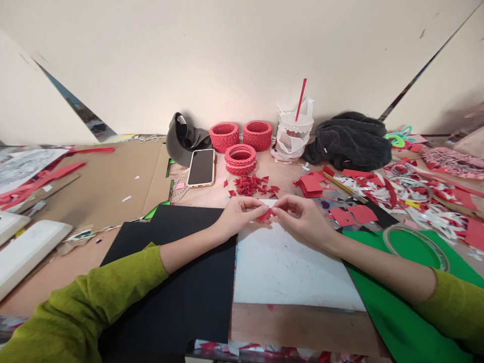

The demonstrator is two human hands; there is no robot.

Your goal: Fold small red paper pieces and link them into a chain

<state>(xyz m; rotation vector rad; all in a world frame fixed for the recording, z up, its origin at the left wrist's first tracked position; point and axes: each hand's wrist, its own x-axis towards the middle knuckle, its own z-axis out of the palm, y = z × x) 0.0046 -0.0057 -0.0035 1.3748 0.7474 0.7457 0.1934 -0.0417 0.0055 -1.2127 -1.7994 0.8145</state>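
A small piece of red paper (265, 216) is pinched between both hands above a white sheet (291, 272). My left hand (241, 216) has thumb and fingertips closed on its left side. From the right, my right hand (300, 218) grips the same piece with thumb and forefinger. Just beyond the hands lies a heap of small folded red paper pieces (249, 185). Behind it stand three red rings built from folded pieces, the nearest ring (240, 159) in front of the left ring (224, 137) and the right ring (257, 135). A stack of red paper squares (310, 184) is beyond my right hand.
Black card (181, 282) lies left, green card (408, 312) right with a tape roll (440, 254). Farther back are a phone (201, 168), a cap (177, 143), a bagged cup with a straw (293, 133) and dark cloth (351, 141). Paper scraps (423, 201) cover the right side.
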